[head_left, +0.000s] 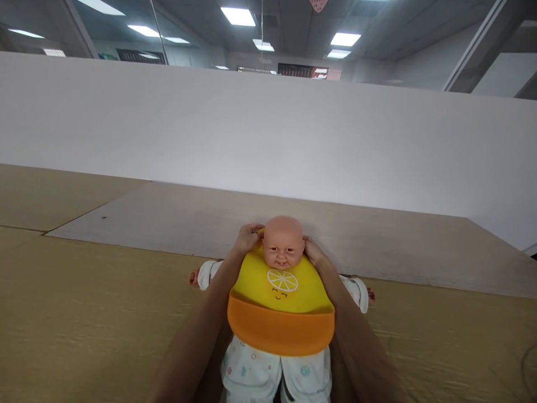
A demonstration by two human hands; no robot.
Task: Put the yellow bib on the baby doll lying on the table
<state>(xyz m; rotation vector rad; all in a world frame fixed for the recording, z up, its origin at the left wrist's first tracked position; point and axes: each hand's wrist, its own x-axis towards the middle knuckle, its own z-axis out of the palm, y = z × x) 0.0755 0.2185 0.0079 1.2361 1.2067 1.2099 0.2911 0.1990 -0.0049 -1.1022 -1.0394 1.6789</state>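
A doll lies on its back on the tan surface, near the middle of the lower part of the view, its bald head pointing away from the person and its legs coming toward the camera. It wears a white suit with small coloured spots, and its short arms stick out to either side. A bib covers its chest: the upper part is yellow with a lemon slice and a small smiling face printed on it, the lower part is an orange pocket that curves outward over the belly.

Both hands are at the doll's neck, one on each side of the head. The left hand sits by the left side of the head with its fingers curled in around the top corner of the bib; it seems to pinch the bib's strap there, though the grip itself is partly hidden. The right hand is pressed against the other side of the neck, fingers bent and tucked behind the head, so whether it has hold of the strap cannot be told. Both forearms run along the doll's sides.

Beyond the head lies a grey mat, and behind that a white wall stands under ceiling lights.
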